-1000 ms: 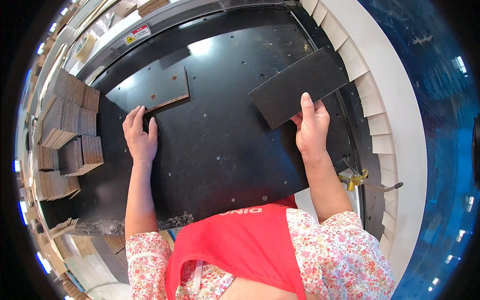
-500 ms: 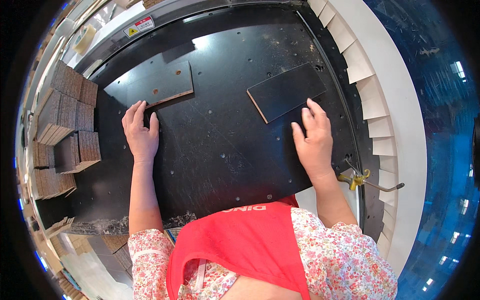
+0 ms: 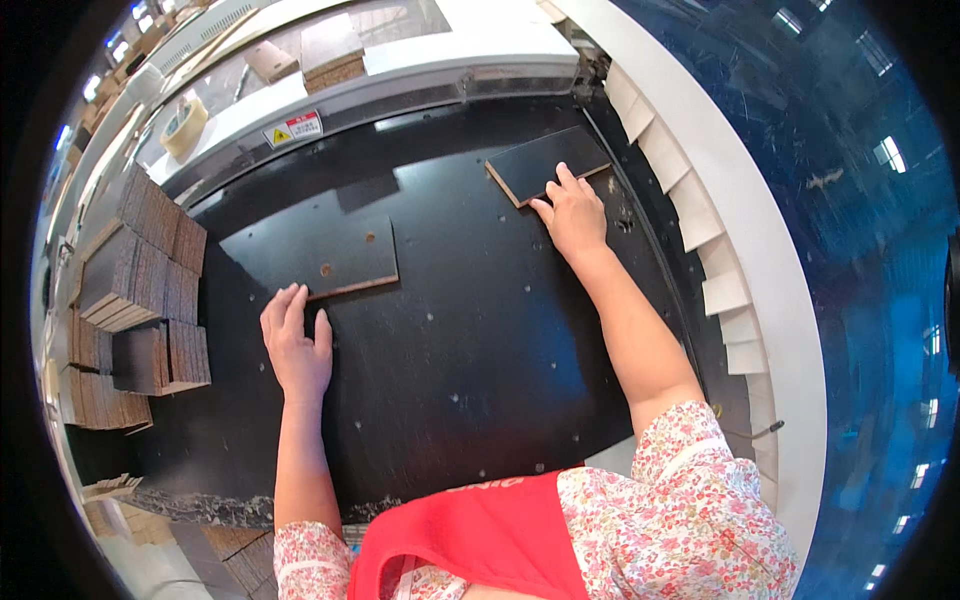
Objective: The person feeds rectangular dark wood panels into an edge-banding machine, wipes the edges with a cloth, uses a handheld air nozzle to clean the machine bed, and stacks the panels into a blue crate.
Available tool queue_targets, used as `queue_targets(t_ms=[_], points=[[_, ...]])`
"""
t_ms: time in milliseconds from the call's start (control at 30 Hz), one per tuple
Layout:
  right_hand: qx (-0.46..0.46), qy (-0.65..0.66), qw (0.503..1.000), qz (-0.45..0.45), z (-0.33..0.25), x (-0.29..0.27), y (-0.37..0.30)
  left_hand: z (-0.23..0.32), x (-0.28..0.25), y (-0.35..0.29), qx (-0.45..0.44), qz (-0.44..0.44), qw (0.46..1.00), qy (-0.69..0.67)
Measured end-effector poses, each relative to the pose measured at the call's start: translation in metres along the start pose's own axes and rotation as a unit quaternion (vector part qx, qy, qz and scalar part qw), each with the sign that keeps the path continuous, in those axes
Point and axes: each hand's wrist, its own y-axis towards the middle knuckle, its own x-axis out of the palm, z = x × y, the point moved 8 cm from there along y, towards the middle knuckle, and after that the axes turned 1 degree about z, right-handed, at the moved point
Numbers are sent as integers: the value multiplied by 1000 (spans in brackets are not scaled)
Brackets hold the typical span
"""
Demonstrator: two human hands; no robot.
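A dark flat board (image 3: 350, 245) with two round holes and a brown cut edge lies left of the middle on the black work surface (image 3: 450, 370). At its near left corner rests my left hand (image 3: 297, 345), fingertips by the edge, thumb held apart, open. Farther off to the right is a second dark board (image 3: 535, 160), set at a slant, with no holes that I can see. My right hand (image 3: 577, 218) reaches out to its near edge, with fingertips touching it and the thumb apart; it is not wrapped round the board.
Stacks of cut boards (image 3: 150, 260) stand along the left edge. Behind the surface runs a pale machine beam (image 3: 420, 85) with a warning label and a tape roll (image 3: 185, 128). A curved white rail with overlapping pale flaps (image 3: 695, 225) borders the right side.
My right hand has moved forward, and the right board lies farther away near the back edge. The left hand remains by the left board. The view has tilted up, showing more behind the beam.
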Motion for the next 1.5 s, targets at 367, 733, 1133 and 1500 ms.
queue_targets(t_ms=[367,733,1133,1500], points=[[81,-46,994,-50,59,67,131,5,-4,1,-13,-5,1000,5],[252,-23,967,-14,66,64,130,6,2,3,-6,-29,1000,4],[272,-5,956,-109,44,74,145,4,2,2,-8,-38,999,11],[284,-22,954,-94,51,80,144,5,4,4,-18,-43,999,-8]])
